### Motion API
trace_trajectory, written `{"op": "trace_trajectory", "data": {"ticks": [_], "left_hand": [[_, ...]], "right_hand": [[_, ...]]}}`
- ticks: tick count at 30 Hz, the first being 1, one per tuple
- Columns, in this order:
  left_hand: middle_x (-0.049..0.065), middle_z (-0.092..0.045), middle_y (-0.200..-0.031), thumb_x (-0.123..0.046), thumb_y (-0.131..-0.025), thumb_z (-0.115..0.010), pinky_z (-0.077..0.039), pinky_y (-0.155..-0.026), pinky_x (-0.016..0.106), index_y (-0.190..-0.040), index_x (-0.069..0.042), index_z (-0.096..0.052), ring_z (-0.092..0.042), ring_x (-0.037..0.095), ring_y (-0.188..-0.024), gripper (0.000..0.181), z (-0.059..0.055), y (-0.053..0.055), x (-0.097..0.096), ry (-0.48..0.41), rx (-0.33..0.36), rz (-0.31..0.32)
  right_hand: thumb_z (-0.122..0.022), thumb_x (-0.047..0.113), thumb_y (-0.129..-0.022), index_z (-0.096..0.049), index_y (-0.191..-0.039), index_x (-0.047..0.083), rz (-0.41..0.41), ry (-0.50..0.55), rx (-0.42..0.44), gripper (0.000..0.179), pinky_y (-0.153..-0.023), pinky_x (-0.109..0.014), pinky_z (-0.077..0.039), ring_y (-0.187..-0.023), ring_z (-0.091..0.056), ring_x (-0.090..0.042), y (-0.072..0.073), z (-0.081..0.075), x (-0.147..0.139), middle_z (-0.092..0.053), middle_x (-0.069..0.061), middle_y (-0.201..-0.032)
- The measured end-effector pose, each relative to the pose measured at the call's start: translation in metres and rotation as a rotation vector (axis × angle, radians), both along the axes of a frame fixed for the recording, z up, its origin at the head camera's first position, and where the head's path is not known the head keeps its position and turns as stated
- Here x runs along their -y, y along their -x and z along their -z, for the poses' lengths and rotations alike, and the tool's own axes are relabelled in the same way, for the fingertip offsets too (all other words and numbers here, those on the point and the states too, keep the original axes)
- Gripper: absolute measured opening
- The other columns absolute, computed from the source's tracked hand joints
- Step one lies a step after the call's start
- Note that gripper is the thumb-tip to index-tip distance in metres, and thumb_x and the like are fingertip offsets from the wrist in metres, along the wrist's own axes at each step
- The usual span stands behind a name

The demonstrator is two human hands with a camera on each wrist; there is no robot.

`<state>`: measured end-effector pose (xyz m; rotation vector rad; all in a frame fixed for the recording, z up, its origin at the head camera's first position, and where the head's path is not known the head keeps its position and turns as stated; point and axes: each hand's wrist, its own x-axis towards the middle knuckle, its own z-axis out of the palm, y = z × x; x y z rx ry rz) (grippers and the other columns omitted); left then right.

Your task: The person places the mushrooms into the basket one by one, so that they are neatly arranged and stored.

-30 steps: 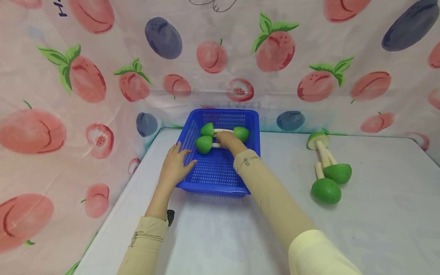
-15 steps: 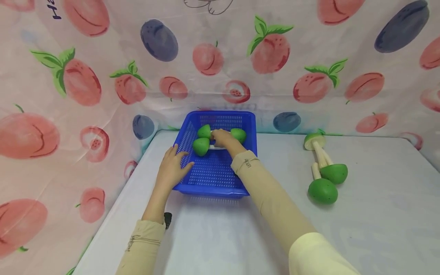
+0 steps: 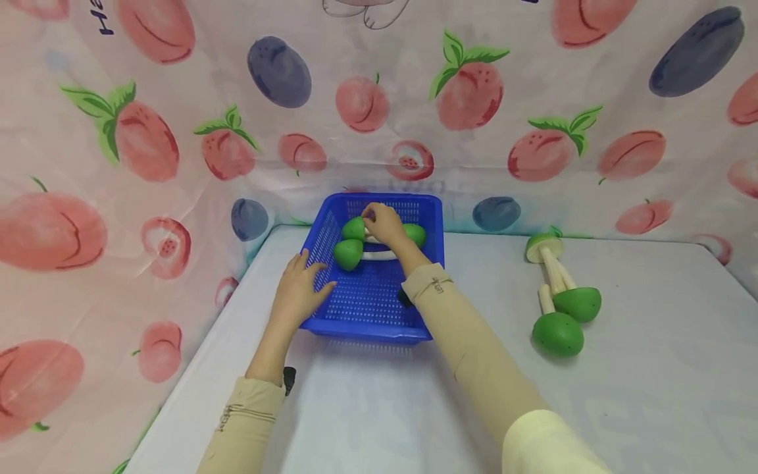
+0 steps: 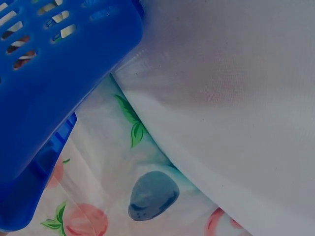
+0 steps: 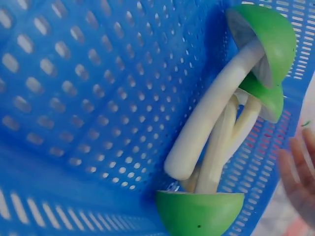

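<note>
A blue perforated basket [image 3: 367, 329] holds three toy mushrooms with green caps and pale stems. One mushroom [image 3: 348, 254] lies nearest the front, its stem pointing right; behind it are another green cap [image 3: 353, 228] and a cap [image 3: 416, 234] on the right. My right hand [image 3: 386, 224] hovers over the rear stems, partly covering them. In the right wrist view its fingers [image 5: 298, 169] are apart from the mushrooms, with nothing between them. My left hand [image 3: 296, 293] rests on the basket's left rim, fingers and thumb spread. The left wrist view shows the basket wall but no hand.
Three more toy mushrooms [image 3: 558, 334] lie in a group on the white table [image 3: 474, 276], right of the basket. A fruit-print cloth [image 3: 355, 158] hangs directly behind the basket and along the left side.
My right hand has let go of the mushroom stem and risen slightly toward the basket's back. The front mushroom's stem now shows in full. My left hand stays at the rim.
</note>
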<state>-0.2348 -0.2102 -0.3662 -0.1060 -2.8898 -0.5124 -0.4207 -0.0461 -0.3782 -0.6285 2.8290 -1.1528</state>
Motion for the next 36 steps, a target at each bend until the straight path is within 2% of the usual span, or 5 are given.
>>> {"op": "trace_trajectory", "data": {"ticks": [3,13,21,29,36], "left_hand": [[0.032,-0.035,-0.144,-0.031,-0.087,-0.066,-0.026,-0.113,0.055,-0.119,0.001,-0.061,-0.03,0.047,-0.136,0.045,0.002,-0.001,-0.005,0.01,-0.003,0.01],[0.03,-0.036,-0.144,-0.033,-0.087,-0.065,-0.026,-0.114,0.054,-0.119,-0.001,-0.062,-0.03,0.045,-0.137,0.045,0.006,-0.001,-0.018,0.012,0.001,0.017],[0.031,-0.033,-0.146,-0.032,-0.087,-0.065,-0.025,-0.114,0.055,-0.12,-0.001,-0.062,-0.029,0.046,-0.137,0.045,0.006,-0.002,-0.017,0.016,0.015,0.018],[0.033,-0.032,-0.145,-0.029,-0.087,-0.064,-0.026,-0.111,0.059,-0.12,0.0,-0.061,-0.027,0.049,-0.136,0.044,0.002,-0.005,-0.008,0.006,0.02,0.016],[0.033,-0.03,-0.146,-0.029,-0.089,-0.063,-0.024,-0.112,0.059,-0.122,0.001,-0.06,-0.025,0.049,-0.138,0.045,-0.002,-0.003,-0.002,0.003,0.033,0.01]], "right_hand": [[-0.052,0.014,-0.096,-0.062,-0.114,0.004,0.023,0.051,-0.02,0.023,-0.081,-0.036,-0.052,-0.095,-0.063,-0.026,-0.027,-0.025,-0.002,-0.067,-0.014,-0.106],[-0.053,0.015,-0.096,-0.065,-0.11,0.005,-0.057,0.168,-0.161,0.022,-0.082,-0.033,-0.052,-0.094,-0.063,-0.024,-0.057,-0.069,-0.001,-0.068,-0.012,-0.108],[-0.053,0.015,-0.096,-0.065,-0.108,0.005,-0.144,0.139,-0.195,0.02,-0.081,-0.031,-0.053,-0.093,-0.064,-0.023,-0.079,-0.091,0.005,-0.068,-0.012,-0.111],[-0.054,0.017,-0.096,-0.065,-0.109,0.006,-0.29,0.13,-0.129,0.021,-0.084,-0.028,-0.052,-0.095,-0.064,-0.022,-0.107,-0.109,0.008,-0.068,-0.011,-0.11],[-0.054,0.019,-0.096,-0.065,-0.109,0.007,-0.3,0.135,-0.141,0.021,-0.084,-0.027,-0.052,-0.093,-0.063,-0.021,-0.128,-0.122,-0.003,-0.068,-0.01,-0.108]]}}
